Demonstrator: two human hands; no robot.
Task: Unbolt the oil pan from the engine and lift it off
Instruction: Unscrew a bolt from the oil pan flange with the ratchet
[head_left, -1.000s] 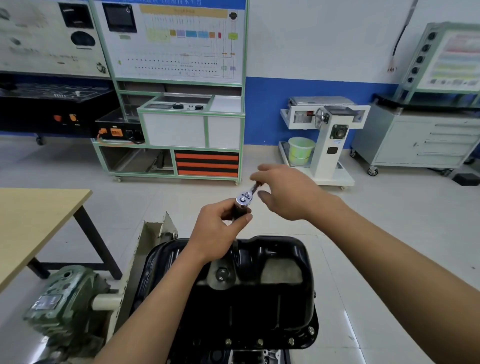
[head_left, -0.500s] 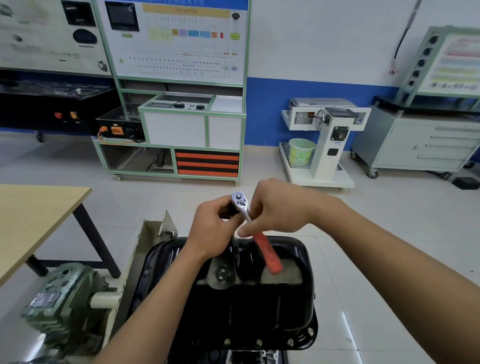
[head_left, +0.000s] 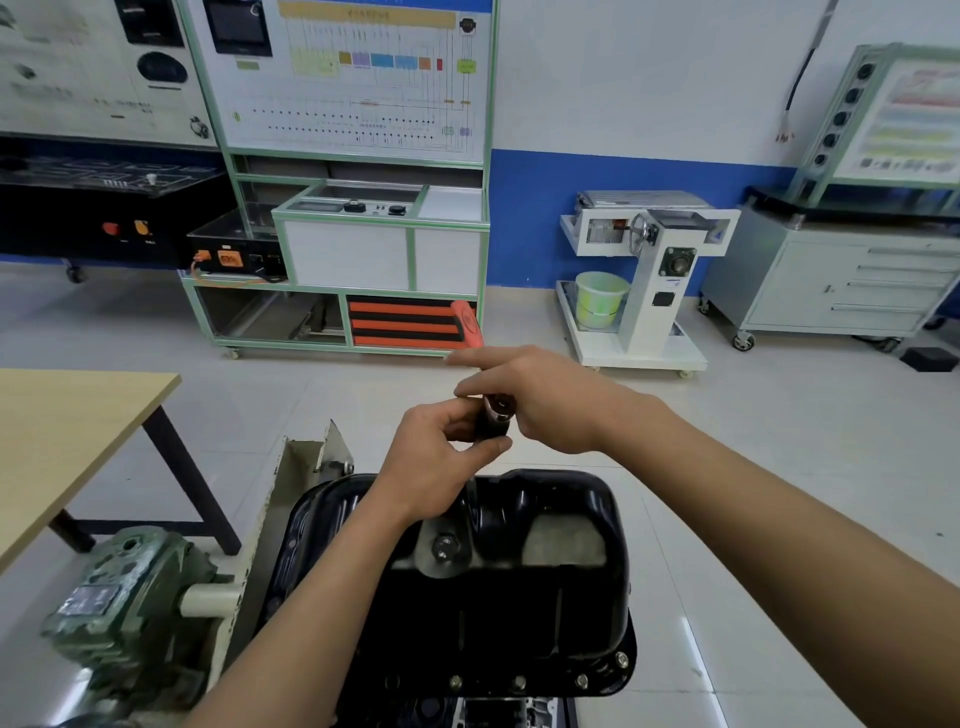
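Observation:
The black oil pan sits upside-up on the engine at the bottom centre, with bolts showing along its near flange. Above its far side my left hand grips the dark socket extension under the ratchet head; a thin part of the extension runs down towards the pan. My right hand pinches the ratchet just beside the head, index finger stretched out. The ratchet's red handle points away from me, past my right fingertips. What the socket sits on is hidden by my left hand.
A green gearbox and the stand's cream plate are left of the pan. A wooden table stands further left. Across the tiled floor are a green-framed training bench, a white wheeled stand and a grey drawer cabinet.
The ratchet handle has swung round from pointing down towards me to pointing away. My right hand moved with it; my left hand kept its grip below the head.

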